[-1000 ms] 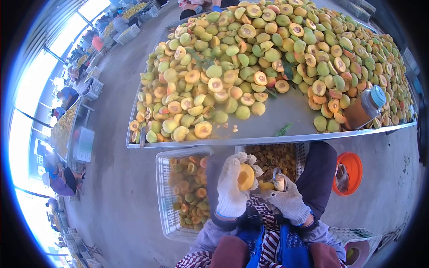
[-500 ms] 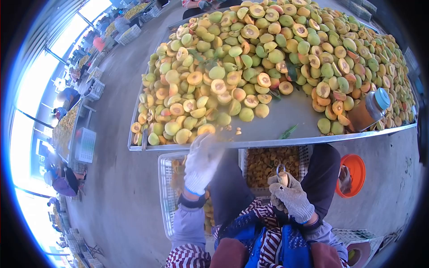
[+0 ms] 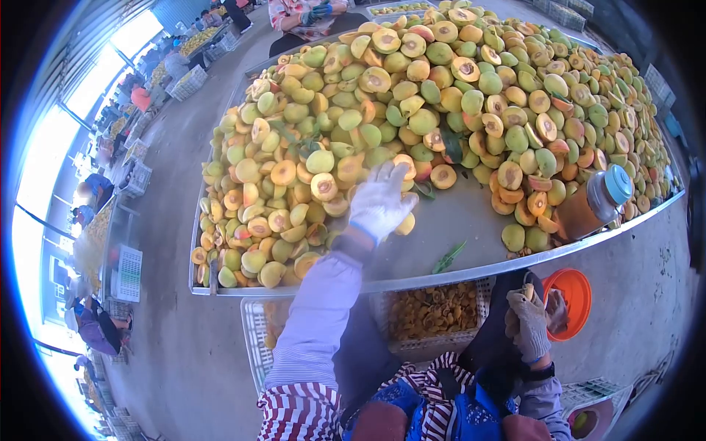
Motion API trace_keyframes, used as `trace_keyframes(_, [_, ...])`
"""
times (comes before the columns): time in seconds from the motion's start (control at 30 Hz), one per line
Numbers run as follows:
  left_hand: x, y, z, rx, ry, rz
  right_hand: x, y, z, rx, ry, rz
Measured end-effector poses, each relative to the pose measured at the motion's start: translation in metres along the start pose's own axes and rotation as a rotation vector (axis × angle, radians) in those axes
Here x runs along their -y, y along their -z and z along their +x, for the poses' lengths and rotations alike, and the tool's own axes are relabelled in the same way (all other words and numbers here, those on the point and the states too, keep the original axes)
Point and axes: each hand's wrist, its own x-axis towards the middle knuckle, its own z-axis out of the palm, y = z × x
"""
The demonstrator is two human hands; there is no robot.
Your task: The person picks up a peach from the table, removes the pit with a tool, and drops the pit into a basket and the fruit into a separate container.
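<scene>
My left hand [image 3: 380,203], in a white glove, reaches over the metal table onto the near edge of a heap of halved fruit [image 3: 338,121] that look like apricots or peaches. Its fingers are stretched out and slightly blurred, with the tips at a cut half [image 3: 403,165]; I cannot make out a grip on it. My right hand [image 3: 527,323], in a soiled grey glove, is closed round a short wooden-handled tool with a metal loop [image 3: 528,285]. It stays low over my right leg, beside an orange bucket [image 3: 577,294].
A jar with a blue lid [image 3: 618,184] leans on the table [image 3: 412,261] at the right, near a green leaf [image 3: 448,257]. Below the table edge stand a crate of brownish pieces [image 3: 482,309] and another white crate [image 3: 254,342]. A person [image 3: 305,15] sits across the table.
My left hand has moved from above the left crate, forward and right, onto the fruit. My right hand with the tool has shifted right, closer to the bucket. The view has tilted slightly.
</scene>
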Motion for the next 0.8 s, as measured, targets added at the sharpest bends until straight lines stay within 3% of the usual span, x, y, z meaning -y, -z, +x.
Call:
trace_keyframes(0.17, [0.015,-0.041,0.042,0.304,0.137,0.174,0.005,-0.006,0.008,0.05,-0.014,0.011])
trace_keyframes(0.3, [0.011,-0.046,0.025,0.249,0.11,0.175,0.012,-0.007,0.008,0.036,-0.072,0.015])
trace_keyframes(0.37, [0.023,-0.052,0.001,0.495,0.178,-0.185,0.011,-0.007,0.01,0.032,-0.1,0.025])
trace_keyframes(0.5, [0.002,-0.022,-0.048,0.496,0.066,-0.182,0.007,-0.003,0.011,0.07,-0.096,0.041])
trace_keyframes(0.57, [-0.001,0.003,-0.053,0.7,0.083,-0.336,0.007,-0.004,0.012,0.074,-0.094,0.048])
trace_keyframes(0.6, [0.0,0.016,-0.048,0.696,0.084,-0.332,0.009,-0.004,0.011,0.083,-0.104,0.047])
trace_keyframes(0.67, [0.009,0.041,-0.029,0.318,0.12,0.089,0.008,-0.003,0.011,0.092,-0.107,0.049])
trace_keyframes(0.73, [0.039,0.041,-0.019,-0.001,0.279,0.298,0.003,0.0,0.012,0.114,-0.072,0.084])
trace_keyframes(0.8, [0.064,0.032,-0.012,-0.054,0.32,0.313,0.011,-0.003,0.005,0.121,-0.064,0.031])
